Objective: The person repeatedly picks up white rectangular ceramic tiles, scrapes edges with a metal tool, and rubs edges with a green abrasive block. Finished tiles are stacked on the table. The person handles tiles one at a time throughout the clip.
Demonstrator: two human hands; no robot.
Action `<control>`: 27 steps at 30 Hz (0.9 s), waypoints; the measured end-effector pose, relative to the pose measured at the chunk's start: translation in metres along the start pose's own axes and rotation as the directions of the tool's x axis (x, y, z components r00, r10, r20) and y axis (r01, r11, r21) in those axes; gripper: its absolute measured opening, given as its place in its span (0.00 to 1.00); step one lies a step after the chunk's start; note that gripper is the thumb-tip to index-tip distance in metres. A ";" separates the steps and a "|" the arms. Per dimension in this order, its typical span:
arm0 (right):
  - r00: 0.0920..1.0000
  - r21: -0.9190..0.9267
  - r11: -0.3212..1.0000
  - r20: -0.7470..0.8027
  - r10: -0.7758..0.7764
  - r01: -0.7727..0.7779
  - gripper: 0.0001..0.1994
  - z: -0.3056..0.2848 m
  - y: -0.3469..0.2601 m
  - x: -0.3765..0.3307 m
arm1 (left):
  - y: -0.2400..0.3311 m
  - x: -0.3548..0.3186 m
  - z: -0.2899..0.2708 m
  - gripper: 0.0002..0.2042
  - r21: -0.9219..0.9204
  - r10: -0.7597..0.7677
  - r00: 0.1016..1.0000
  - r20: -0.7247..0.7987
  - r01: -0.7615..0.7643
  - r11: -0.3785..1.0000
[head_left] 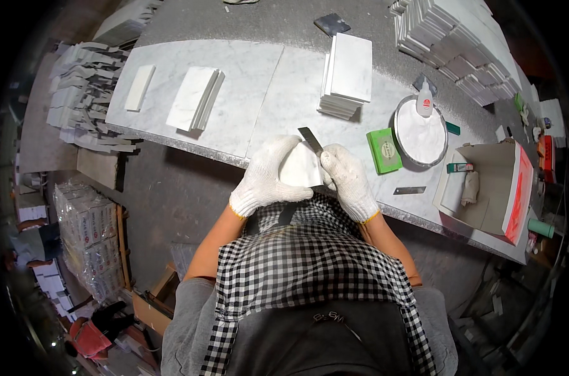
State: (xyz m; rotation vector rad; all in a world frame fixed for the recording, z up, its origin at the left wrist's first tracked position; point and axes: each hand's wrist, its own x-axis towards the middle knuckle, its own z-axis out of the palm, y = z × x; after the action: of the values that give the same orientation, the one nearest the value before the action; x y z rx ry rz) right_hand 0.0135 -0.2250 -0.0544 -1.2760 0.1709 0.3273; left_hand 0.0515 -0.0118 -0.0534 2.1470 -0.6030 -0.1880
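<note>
head view: our gloved left hand [271, 170] is clamped on a white tile [299, 168], thumb along its lower edge and fingers over its upper one, while our gloved right hand [348, 180] is closed on a dark blade [309, 140] that slants up and leftward beside the tile's right side; whether the blade touches it, we cannot tell. we have the tile just in front of our checked apron [309, 263], by the near edge of the marbled tabletop [266, 113]. to our right lie a green box [383, 151] and, just beside it, a round bowl [447, 135] of white material, with a white bottle [425, 103] at its far rim. nearer us rests a loose flat strip [409, 190], left of a carton [515, 194]. beyond our hands sits a stack of white tiles [351, 66]; farther left are a smaller stack [194, 97] and a lone narrow piece [140, 88].
</note>
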 end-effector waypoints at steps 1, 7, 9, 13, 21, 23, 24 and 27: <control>1.000 0.000 1.000 0.001 0.017 -0.017 0.17 0.000 -0.001 -0.001 | 0.001 0.000 -0.001 0.51 -0.008 -0.006 1.000 0.011 0.006 1.000; 0.999 0.042 0.998 0.018 0.041 -0.042 0.16 -0.001 -0.003 -0.006 | 0.001 0.000 0.001 0.50 -0.011 0.017 1.000 0.021 -0.016 1.000; 0.999 0.030 0.999 0.020 0.031 -0.032 0.16 -0.002 -0.002 -0.008 | 0.002 0.000 0.002 0.49 0.000 0.004 1.000 0.031 -0.004 1.000; 0.998 0.004 1.000 0.063 0.008 -0.008 0.17 -0.010 0.004 -0.010 | 0.012 0.001 -0.001 0.49 -0.001 -0.061 0.996 0.067 0.061 0.998; 0.986 0.032 0.992 0.116 0.117 -0.122 0.22 -0.004 0.009 -0.035 | -0.001 0.003 -0.012 0.50 -0.071 -0.178 0.982 -0.069 0.173 0.982; 0.993 0.024 0.996 0.084 0.081 -0.083 0.19 -0.006 0.004 -0.025 | 0.005 0.007 -0.010 0.51 -0.070 -0.099 0.994 -0.049 0.096 0.993; 0.996 0.021 0.998 0.068 0.056 -0.057 0.18 -0.008 -0.001 -0.014 | 0.000 0.007 -0.007 0.51 -0.057 -0.035 0.999 -0.036 0.033 0.998; 1.000 0.044 0.999 -0.008 0.026 -0.025 0.17 -0.007 0.000 0.008 | 0.008 0.006 -0.001 0.51 -0.017 0.008 1.000 -0.018 -0.009 1.000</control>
State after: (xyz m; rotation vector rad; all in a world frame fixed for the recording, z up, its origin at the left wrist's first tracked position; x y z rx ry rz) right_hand 0.0216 -0.2310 -0.0588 -1.2332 0.2009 0.3381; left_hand 0.0546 -0.0181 -0.0464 2.1272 -0.5980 -0.1680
